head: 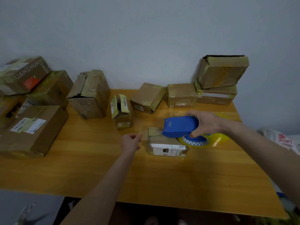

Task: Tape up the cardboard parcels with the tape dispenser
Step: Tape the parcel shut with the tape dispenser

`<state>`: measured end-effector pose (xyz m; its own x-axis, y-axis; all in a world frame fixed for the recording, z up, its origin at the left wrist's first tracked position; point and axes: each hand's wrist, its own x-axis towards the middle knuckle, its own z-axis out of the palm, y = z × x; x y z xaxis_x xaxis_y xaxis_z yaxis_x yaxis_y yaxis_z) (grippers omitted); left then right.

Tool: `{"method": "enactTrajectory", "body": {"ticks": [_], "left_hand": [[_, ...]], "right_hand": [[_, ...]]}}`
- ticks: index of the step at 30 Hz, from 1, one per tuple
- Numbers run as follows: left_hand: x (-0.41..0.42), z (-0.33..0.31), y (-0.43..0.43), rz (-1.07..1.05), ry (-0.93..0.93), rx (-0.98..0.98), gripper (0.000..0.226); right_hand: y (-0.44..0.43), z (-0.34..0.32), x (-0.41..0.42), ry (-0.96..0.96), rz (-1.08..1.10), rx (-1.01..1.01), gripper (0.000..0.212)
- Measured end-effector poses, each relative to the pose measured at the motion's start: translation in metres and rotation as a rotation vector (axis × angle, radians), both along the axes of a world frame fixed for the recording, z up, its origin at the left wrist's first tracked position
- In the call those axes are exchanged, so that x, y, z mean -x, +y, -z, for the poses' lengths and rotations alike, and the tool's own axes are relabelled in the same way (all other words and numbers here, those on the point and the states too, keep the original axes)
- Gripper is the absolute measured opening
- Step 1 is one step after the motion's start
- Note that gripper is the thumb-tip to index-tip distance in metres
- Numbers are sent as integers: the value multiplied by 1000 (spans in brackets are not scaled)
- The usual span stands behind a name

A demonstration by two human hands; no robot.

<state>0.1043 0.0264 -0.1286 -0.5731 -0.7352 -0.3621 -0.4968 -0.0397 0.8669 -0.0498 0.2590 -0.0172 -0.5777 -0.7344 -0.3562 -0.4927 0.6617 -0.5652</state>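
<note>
Head view: right hand grips the blue plastic tape dispenser atop the small brown cardboard parcel on the wooden worktop, left hand curled beside it, seemingly pinching clear tape, which should stay taut for a straight pull.

The cardboard boxes at far left are blurred and cut by the edge. The right hand and tape dispenser hide part of the tape roll. Print on the parcel label is unreadable.
</note>
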Motion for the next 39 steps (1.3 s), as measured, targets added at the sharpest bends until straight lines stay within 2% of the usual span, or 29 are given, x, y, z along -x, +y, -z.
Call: {"method": "enactTrajectory", "body": {"ticks": [6, 11, 14, 16, 18, 19, 22, 24, 26, 28, 33, 39], "left_hand": [[6, 19, 1, 16, -81, 28, 19], [11, 27, 6, 140, -168, 63, 32], [12, 21, 3, 232, -295, 83, 42], [4, 21, 0, 306, -419, 85, 57], [-3, 26, -1, 333, -460, 165, 64], [-5, 28, 2, 302, -402, 237, 60], [-8, 16, 17, 242, -35, 603, 45], [-3, 7, 31, 472, 93, 807, 58], [2, 5, 45, 783, -21, 910, 75], [5, 10, 49, 940, -193, 1021, 80], [10, 14, 45, 1023, -329, 1047, 76], [12, 15, 43, 1034, -388, 1073, 77]], "right_hand": [[-10, -1, -1, 68, -18, -92, 62], [-13, 0, -2, 84, -1, -100, 62], [-14, 1, -3, 94, 11, -96, 64], [-16, 1, -5, 117, 5, -108, 64], [-16, 1, -6, 131, 4, -101, 63], [-16, 1, -6, 131, 4, -95, 63], [-16, 1, -6, 111, 10, -82, 61], [-14, 1, -6, 99, 13, -65, 60], [-10, 0, -5, 94, 19, -51, 60], [-9, -1, -5, 95, 14, -51, 62], [-8, -1, -7, 217, -53, -98, 68], [5, -5, -2, 144, -59, -63, 65]]}}
